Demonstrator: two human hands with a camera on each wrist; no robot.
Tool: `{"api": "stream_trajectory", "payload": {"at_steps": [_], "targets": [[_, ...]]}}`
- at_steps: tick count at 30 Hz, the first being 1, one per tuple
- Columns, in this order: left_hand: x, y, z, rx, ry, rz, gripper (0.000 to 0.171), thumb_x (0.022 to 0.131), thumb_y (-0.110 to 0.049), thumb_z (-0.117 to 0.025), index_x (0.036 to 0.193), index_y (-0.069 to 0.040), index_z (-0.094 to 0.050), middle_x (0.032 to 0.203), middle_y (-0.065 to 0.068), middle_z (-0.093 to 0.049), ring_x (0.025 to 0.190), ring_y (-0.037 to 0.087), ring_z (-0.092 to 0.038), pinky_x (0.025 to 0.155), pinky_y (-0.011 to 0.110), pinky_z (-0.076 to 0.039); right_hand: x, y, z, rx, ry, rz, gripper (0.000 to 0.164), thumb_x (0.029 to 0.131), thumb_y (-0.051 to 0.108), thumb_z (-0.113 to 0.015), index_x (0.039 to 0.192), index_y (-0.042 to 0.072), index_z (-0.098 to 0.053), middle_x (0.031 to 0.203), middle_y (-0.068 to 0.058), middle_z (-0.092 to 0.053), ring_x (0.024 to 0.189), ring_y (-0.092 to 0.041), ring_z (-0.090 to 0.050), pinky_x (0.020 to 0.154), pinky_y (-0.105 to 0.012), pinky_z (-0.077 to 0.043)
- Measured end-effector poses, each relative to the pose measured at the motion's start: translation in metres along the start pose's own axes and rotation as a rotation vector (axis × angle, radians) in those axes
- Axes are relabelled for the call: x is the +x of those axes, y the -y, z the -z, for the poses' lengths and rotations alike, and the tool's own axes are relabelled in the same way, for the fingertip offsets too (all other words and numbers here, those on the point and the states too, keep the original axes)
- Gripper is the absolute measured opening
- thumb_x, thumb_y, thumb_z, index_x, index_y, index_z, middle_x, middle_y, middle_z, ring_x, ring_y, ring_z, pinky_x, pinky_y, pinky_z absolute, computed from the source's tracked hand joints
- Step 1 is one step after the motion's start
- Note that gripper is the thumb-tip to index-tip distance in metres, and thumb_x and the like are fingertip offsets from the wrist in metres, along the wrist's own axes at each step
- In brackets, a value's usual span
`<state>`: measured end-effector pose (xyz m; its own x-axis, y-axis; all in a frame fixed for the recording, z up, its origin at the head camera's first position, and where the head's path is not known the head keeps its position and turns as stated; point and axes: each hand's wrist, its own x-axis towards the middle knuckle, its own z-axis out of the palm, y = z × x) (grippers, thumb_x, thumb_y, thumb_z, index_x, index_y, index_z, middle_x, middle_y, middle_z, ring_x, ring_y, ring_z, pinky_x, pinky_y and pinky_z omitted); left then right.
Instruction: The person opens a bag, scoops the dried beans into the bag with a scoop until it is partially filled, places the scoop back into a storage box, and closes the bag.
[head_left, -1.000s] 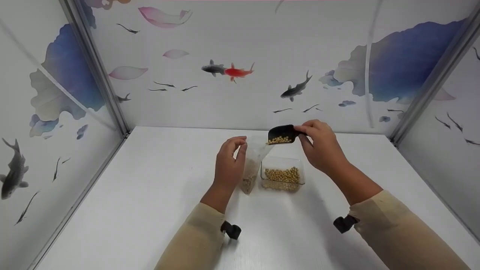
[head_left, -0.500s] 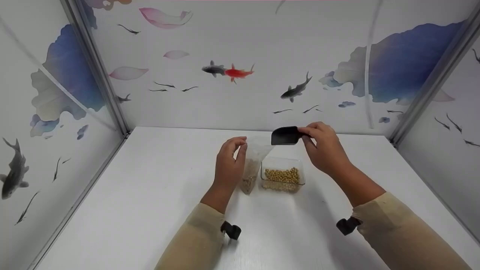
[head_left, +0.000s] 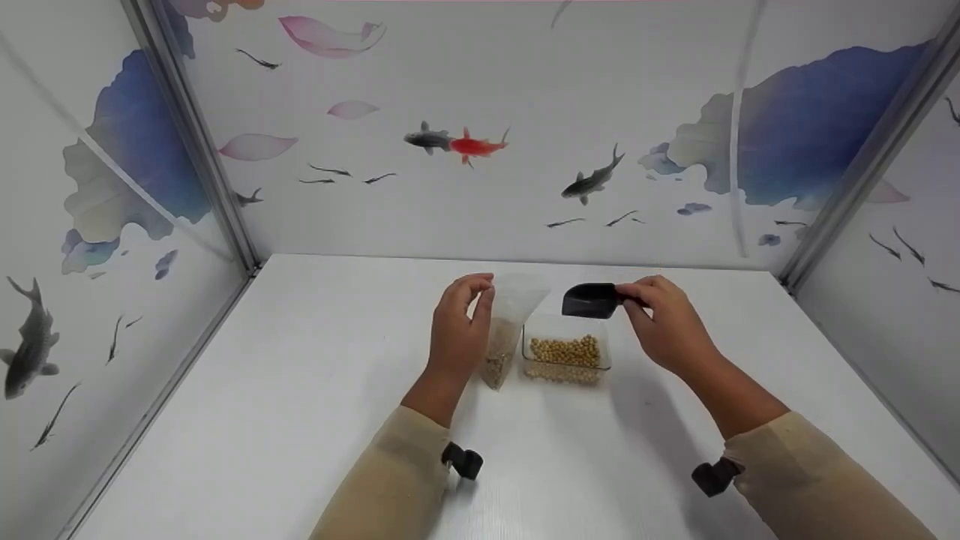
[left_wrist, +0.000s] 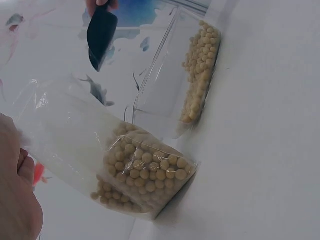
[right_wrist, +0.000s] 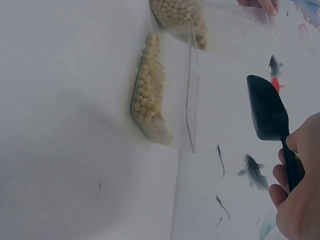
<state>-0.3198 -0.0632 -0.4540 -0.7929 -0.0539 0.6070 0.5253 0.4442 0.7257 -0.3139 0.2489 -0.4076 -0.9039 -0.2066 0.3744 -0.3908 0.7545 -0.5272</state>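
My left hand [head_left: 461, 322] pinches the upper edge of a clear plastic bag [head_left: 514, 300], which stands upright on the table. Soybeans [left_wrist: 145, 170] fill the lower part of the bag, as the left wrist view shows. By its handle, my right hand [head_left: 671, 322] grips a black scoop [head_left: 591, 301], held in the air above the back of a clear rectangular container [head_left: 604, 367]. No beans show on the scoop, though its inside is mostly turned from view. More soybeans [right_wrist: 146, 90] lie in the container, just right of the bag.
A white table [head_left: 315, 420] bears the bag and the container. White panels printed with fish and leaves, such as the back wall [head_left: 337, 217], enclose it on three sides. Metal posts [head_left: 191, 142] stand at the corners.
The scoop held beans beside the bag's mouth, then tipped over so that they no longer show. My right hand has since moved it right and lower, over the container. My left hand stays put.
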Motion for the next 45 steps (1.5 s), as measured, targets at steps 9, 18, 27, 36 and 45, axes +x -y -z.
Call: {"api": "stream_trajectory", "payload": {"at_steps": [9, 18, 27, 36, 45], "targets": [[0.0, 0.003, -0.001, 0.003, -0.009, 0.001, 0.024, 0.114, -0.032, -0.054, 0.122, -0.013, -0.067, 0.139, 0.0, -0.069, 0.139, 0.017, -0.062, 0.119, 0.032, -0.052, -0.004, -0.003, -0.004, -0.164, 0.233, 0.01, 0.03, 0.107, 0.003, -0.058, 0.133, 0.001, -0.072, 0.124, -0.02, -0.068, 0.117, -0.04, -0.065, 0.095, -0.054, -0.061], [0.0, 0.004, -0.002, -0.006, -0.012, 0.002, 0.024, 0.114, -0.031, -0.055, 0.122, -0.013, -0.067, 0.139, 0.0, -0.069, 0.139, 0.016, -0.062, 0.119, 0.031, -0.052, -0.003, 0.011, -0.014, -0.343, 0.3, 0.089, 0.025, 0.104, 0.001, -0.063, 0.124, 0.001, -0.077, 0.117, -0.019, -0.07, 0.11, -0.04, -0.065, 0.093, -0.054, -0.061], [0.001, 0.003, -0.002, 0.001, -0.003, -0.001, 0.028, 0.114, -0.034, -0.054, 0.123, -0.011, -0.067, 0.139, 0.0, -0.069, 0.139, 0.016, -0.062, 0.12, 0.031, -0.052, -0.005, 0.012, -0.027, -0.369, 0.324, 0.069, 0.026, 0.104, 0.002, -0.062, 0.125, 0.002, -0.078, 0.119, -0.018, -0.07, 0.11, -0.039, -0.065, 0.092, -0.053, -0.062], [0.001, 0.004, -0.002, 0.002, -0.01, -0.013, 0.027, 0.114, -0.032, -0.054, 0.123, -0.011, -0.067, 0.138, 0.002, -0.069, 0.139, 0.017, -0.062, 0.119, 0.031, -0.053, -0.005, 0.004, -0.038, -0.205, 0.338, 0.018, 0.031, 0.106, 0.003, -0.058, 0.133, 0.002, -0.074, 0.124, -0.019, -0.068, 0.119, -0.04, -0.066, 0.099, -0.056, -0.061], [0.001, 0.003, -0.002, 0.0, -0.015, -0.015, 0.026, 0.114, -0.033, -0.055, 0.122, -0.011, -0.068, 0.138, 0.002, -0.07, 0.139, 0.018, -0.062, 0.119, 0.033, -0.053, -0.008, -0.002, -0.063, -0.057, 0.297, -0.048, 0.031, 0.108, 0.007, -0.059, 0.137, 0.006, -0.072, 0.127, -0.015, -0.067, 0.12, -0.035, -0.066, 0.102, -0.055, -0.058]]}}
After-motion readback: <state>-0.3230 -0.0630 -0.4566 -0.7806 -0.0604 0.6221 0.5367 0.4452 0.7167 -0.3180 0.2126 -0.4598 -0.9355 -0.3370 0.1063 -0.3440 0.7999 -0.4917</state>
